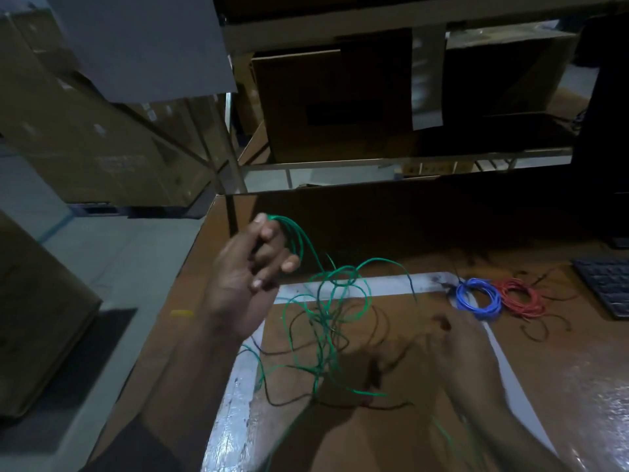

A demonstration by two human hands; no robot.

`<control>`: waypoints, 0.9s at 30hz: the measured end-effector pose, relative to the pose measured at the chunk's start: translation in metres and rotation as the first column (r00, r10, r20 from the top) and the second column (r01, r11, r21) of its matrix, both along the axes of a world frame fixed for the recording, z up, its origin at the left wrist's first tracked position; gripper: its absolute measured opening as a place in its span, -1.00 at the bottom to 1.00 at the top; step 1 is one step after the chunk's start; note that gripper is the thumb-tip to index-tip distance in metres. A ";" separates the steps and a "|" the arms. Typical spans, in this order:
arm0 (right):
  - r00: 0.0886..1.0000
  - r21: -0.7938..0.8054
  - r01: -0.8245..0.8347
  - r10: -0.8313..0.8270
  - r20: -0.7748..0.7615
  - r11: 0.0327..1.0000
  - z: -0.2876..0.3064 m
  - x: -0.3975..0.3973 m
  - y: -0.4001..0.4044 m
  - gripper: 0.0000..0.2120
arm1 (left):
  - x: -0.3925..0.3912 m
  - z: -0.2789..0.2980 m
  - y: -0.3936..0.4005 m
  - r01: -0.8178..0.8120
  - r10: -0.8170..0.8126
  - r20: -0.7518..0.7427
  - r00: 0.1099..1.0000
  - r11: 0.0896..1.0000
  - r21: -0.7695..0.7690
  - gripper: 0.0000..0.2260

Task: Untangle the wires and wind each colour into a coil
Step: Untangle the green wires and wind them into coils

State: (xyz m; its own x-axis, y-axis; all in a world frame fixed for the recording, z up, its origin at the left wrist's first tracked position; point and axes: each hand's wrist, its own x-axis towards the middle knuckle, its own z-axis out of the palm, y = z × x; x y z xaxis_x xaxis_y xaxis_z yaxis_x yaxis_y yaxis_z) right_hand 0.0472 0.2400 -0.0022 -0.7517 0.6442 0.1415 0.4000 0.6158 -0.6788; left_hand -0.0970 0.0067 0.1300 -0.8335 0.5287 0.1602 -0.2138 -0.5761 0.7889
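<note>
The left hand (248, 281) holds up loops of the green wire (326, 301), curled around them. The right hand (452, 349) at 5 o'clock is blurred; its grip I cannot tell. Blue coil (478, 298) and red coil (520, 296) lie finished on the worktop (561, 369) at 3 o'clock. Green is being untangled; next probably it needs freeing from the dark wire (374, 321).

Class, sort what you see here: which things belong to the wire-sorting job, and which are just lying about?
Belongs to the job:
green wire, held up by the left hand
right hand, blurred
blue coil
red coil
dark loose wire

Just lying about:
keyboard
cardboard boxes
metal shelf
</note>
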 end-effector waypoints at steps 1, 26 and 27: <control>0.998 0.053 -0.045 0.048 -0.046 0.998 0.009 -0.002 -0.004 -0.71 | 0.003 -0.001 0.005 0.033 -0.033 -0.010 0.999 0.999 -0.027 -0.68; 0.992 0.063 -0.128 0.127 0.019 0.990 -0.004 -0.013 0.014 -0.84 | -0.013 0.015 -0.027 -0.151 0.156 -0.021 0.987 0.975 0.164 -0.64; 0.992 0.064 -0.105 0.100 0.078 0.992 -0.009 -0.008 0.019 -0.79 | -0.015 0.016 -0.029 -0.152 0.158 -0.023 0.987 0.972 0.182 -0.65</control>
State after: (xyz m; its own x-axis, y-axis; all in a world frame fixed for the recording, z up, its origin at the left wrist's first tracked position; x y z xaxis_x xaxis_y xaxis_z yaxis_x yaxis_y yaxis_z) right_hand 0.0391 0.2586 -0.0116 -0.8232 0.5541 0.1238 0.3801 0.6997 -0.6049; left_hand -0.1116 -0.0224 0.1459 -0.8947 0.3536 0.2729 -0.0833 -0.7324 0.6758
